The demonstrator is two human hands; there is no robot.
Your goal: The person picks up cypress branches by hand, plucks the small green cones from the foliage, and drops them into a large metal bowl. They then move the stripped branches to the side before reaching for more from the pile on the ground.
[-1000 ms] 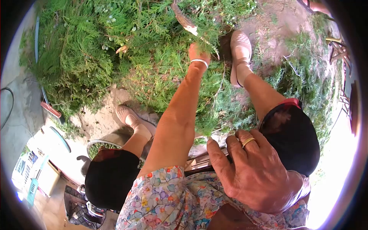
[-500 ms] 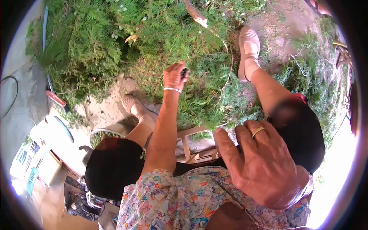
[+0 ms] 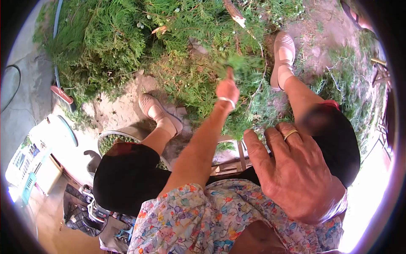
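Note:
My left hand [image 3: 227, 89], with a pale bracelet at the wrist, reaches out over the cut evergreen branches. Its fingers are closed on a green sprig [image 3: 237, 64], smeared by motion. Much closer to the camera, my right hand [image 3: 296, 173] shows its back and a gold ring. Its fingers are spread and slightly bent, with nothing visible in them, in front of my lap and right thigh. Scaly green branches [image 3: 114, 46] with small pale berries lie heaped ahead of my feet. Beside my left leg stands a round bucket [image 3: 102, 136] with small green bits in it.
A broom [image 3: 63, 96] leans along the left wall. A broken branch end [image 3: 234, 12] sticks out at the top. Wooden slats [image 3: 230, 166] show between my knees. At lower left are a quilted dark bag [image 3: 80, 216] and a white box [image 3: 23, 163].
My left hand has moved right and slightly forward, and a blurred green sprig now shows at its fingers. My right hand stays nearly in place. The view has shifted a little.

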